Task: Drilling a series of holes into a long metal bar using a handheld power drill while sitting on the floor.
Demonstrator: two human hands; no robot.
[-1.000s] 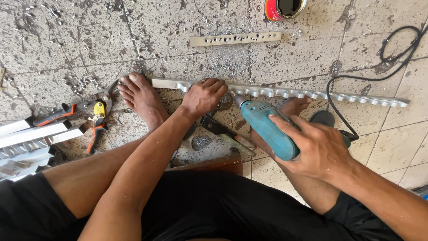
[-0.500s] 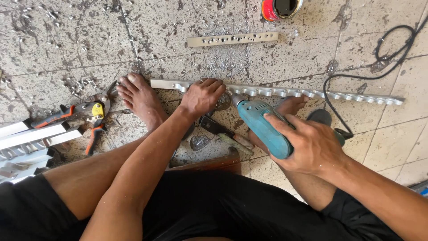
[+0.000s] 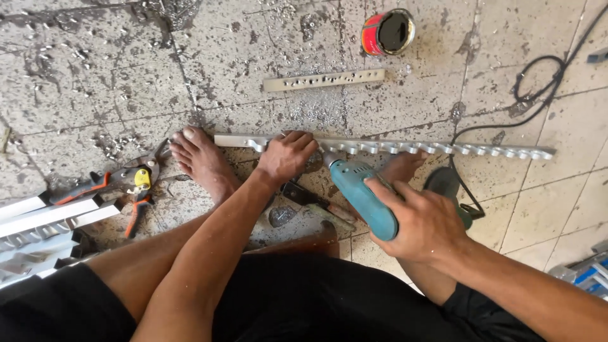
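I sit on a tiled floor with a long notched aluminium strip (image 3: 443, 148) lying across in front of my bare feet. My left hand (image 3: 288, 156) presses down on the strip near its left end. My right hand (image 3: 421, 221) grips a teal electric drill (image 3: 361, 193), whose tip points at the strip just right of my left hand. My left foot (image 3: 201, 161) rests against the strip's left end; my right foot (image 3: 402, 168) is partly hidden behind the drill.
A shorter perforated metal strip (image 3: 324, 80) lies farther away, with a red open tin (image 3: 387, 31) beyond it. Orange-handled snips and pliers (image 3: 130, 183) lie at left beside white aluminium profiles (image 3: 44, 221). A black cable (image 3: 538, 82) loops at right. Metal shavings litter the floor.
The drill tip has moved up closer to the strip, beside my left hand. My left hand stays pressed on the strip.
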